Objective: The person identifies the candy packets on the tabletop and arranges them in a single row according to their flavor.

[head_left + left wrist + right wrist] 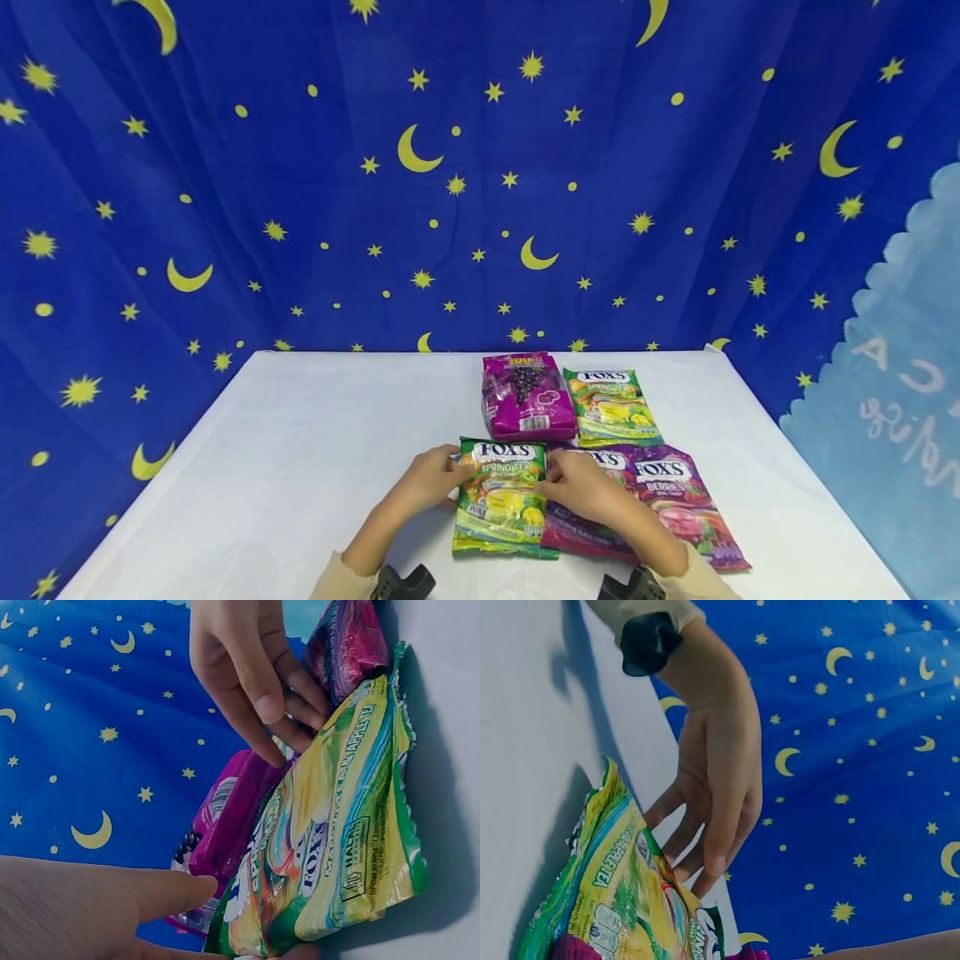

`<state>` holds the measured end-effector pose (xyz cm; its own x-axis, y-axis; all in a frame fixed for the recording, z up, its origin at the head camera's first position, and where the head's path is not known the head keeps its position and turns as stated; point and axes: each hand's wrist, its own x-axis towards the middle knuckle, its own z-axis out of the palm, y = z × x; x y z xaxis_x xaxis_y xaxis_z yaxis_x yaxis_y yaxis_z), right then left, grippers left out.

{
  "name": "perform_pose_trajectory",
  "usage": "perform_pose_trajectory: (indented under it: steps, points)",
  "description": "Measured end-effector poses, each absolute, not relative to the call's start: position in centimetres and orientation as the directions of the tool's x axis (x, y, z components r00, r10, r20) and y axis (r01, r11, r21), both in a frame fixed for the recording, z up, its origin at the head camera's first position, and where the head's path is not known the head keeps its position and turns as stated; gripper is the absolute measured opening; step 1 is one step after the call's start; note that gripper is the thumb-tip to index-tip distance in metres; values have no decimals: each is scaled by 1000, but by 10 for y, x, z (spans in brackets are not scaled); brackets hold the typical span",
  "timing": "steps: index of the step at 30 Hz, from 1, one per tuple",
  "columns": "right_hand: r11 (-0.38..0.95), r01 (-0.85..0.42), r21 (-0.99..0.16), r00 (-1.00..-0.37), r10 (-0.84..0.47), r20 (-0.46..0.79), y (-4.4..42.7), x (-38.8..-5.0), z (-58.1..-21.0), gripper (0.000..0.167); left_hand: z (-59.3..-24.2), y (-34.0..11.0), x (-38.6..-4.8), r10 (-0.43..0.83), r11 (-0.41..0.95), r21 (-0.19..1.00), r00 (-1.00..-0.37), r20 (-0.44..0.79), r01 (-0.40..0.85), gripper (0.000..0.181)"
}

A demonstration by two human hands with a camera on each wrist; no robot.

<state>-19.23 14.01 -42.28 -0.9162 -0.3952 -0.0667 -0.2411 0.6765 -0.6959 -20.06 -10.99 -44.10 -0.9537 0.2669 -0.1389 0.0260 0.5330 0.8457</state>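
Observation:
A green and yellow FOX'S Spring Tea bag (501, 500) is held between both hands at the table's front. My left hand (431, 481) grips its left edge, thumb on the near side and fingers partly behind. At its right edge my right hand (588, 490) holds on, thumb near the front. In the left wrist view the bag (337, 817) tilts up from the table, with fingers of the right hand (251, 682) reaching behind it. The right wrist view has the left hand (716, 765) at the bag's (622, 885) far edge.
A dark purple FOX'S bag (577, 533) lies partly beneath my right hand, beside a FOX'S Berries bag (686, 508). Behind them are a purple grape candy bag (532, 404) and another green Spring Tea bag (613, 410). A blue starry curtain (480, 183) rises behind the white table (300, 450).

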Motion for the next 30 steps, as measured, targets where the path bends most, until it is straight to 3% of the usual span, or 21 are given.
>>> perform_pose_trajectory:
  steps: [4,11,21,30]
  points:
    - [697,-218,-683,-926,-370,-82,137,-199,-425,51,-444,-111,-201,282,507,861,-951,-130,33,62]
    - [598,-200,-776,-904,-419,-89,143,-209,-434,45,-450,-110,-201,292,481,876,-949,-118,39,57]
    - [398,-3,-917,-866,-460,-197,149,-215,-439,49,-453,-111,-197,291,508,859,-950,-110,56,63]
    - [301,76,-950,-804,-545,-237,154,-207,-436,79,-454,-111,-193,247,550,832,-966,-73,78,67]
